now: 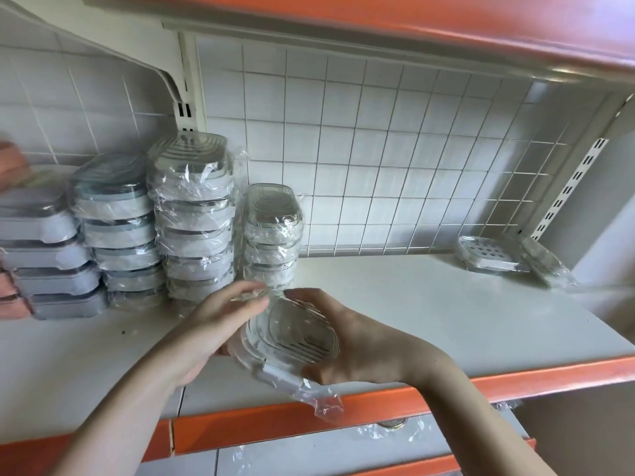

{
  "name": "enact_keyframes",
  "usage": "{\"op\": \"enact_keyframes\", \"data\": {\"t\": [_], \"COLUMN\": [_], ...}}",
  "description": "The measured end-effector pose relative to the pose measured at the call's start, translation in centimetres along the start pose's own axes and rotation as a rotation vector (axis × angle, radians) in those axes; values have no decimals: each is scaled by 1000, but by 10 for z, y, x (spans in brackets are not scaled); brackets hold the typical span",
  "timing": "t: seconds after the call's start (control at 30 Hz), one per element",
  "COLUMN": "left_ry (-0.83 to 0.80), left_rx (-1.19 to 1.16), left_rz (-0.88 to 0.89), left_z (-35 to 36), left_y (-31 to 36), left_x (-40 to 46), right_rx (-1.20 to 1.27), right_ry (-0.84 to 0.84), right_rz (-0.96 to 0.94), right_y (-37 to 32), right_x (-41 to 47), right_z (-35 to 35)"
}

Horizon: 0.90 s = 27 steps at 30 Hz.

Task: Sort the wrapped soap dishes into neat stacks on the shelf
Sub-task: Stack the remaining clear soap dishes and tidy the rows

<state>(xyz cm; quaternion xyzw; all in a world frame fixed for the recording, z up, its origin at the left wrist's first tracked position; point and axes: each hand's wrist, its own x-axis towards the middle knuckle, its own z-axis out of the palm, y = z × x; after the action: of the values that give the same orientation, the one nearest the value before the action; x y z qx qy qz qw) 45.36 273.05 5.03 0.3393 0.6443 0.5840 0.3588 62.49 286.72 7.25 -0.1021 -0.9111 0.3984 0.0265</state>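
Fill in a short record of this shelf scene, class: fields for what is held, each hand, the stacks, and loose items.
held: wrapped soap dish, tilted, in front of the shelf
left hand: grip on its left edge
right hand: cradles its right side
stacks: shortest clear stack just behind the hands; taller stack beside it
loose: two wrapped dishes far right

white shelf (395,304) with an orange front edge (549,376), white wire grid back panel (395,159) behind it, slotted upright (577,187) at right, another orange-edged shelf (412,25) overhead, soft daylight all over.
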Motion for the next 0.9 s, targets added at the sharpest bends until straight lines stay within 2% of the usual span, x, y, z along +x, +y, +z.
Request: {"op": "enact_keyframes", "data": {"t": [0.07, 0.17, 0.27, 0.33, 0.53, 0.77, 0.9], "left_ry": [46, 87, 152, 192, 311, 401, 350], "left_rx": [-17, -175, -294, -348, -395, -409, -363], "left_rz": [33, 68, 111, 157, 255, 337, 340], "left_z": [-2, -3, -5, -2, 20, 49, 49], "left_y": [-1, 0, -7, -12, -10, 1, 9], "left_x": [-2, -12, -21, -25, -28, -19, -9], "right_rx": [-61, -108, 130, 280, 436, 256, 244], "right_ry": [88, 343, 581, 656, 638, 605, 579], "right_rz": [-45, -80, -36, -5, -64, -59, -80], "right_y": [3, 16, 21, 18, 8, 1, -1], "right_x": [5, 11, 15, 18, 20, 34, 41], "right_z": [3, 11, 21, 28, 48, 46, 24]}}
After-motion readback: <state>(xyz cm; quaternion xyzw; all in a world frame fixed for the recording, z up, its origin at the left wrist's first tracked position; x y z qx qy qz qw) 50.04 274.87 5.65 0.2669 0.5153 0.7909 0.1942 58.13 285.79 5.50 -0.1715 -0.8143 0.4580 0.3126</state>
